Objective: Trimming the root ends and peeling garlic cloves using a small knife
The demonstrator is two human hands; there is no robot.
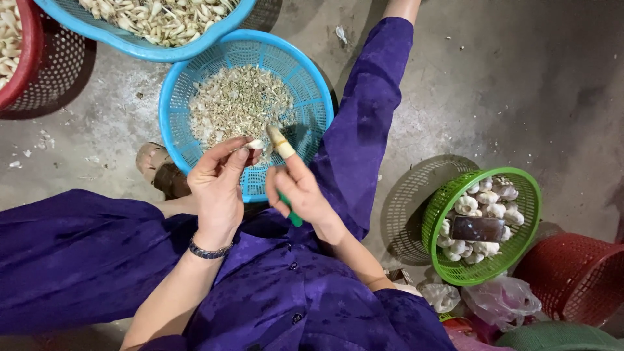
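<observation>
In the middle of the frame the left hand (218, 188) pinches a small garlic clove (256, 144) between thumb and fingers — the fingers are curled in close, with only a thin gap, and the clove sits tight at the tips. The right hand (300, 192) is closed around a little knife with a green handle (290, 211); the thumb has a pale wrap on it and points up toward the clove, just beside it. I cannot see the blade, so I cannot tell if it touches the clove. Both hands are held right over the near edge of the blue basket (305, 78), which lies upper middle and is full of dry skins and bits — it looks like a good spot for peel to drop in. The person sits low on the grey floor (507, 84) in purple clothes, one leg on each side of that basket, so it stays close. At the right, within reach, a green basket (528, 195) holds whole garlic bulbs (487, 195) and a dark flat thing. At the top, another blue basket (130, 42) holds peeled cloves, and a red basket (29, 52) sits at the upper left corner.
</observation>
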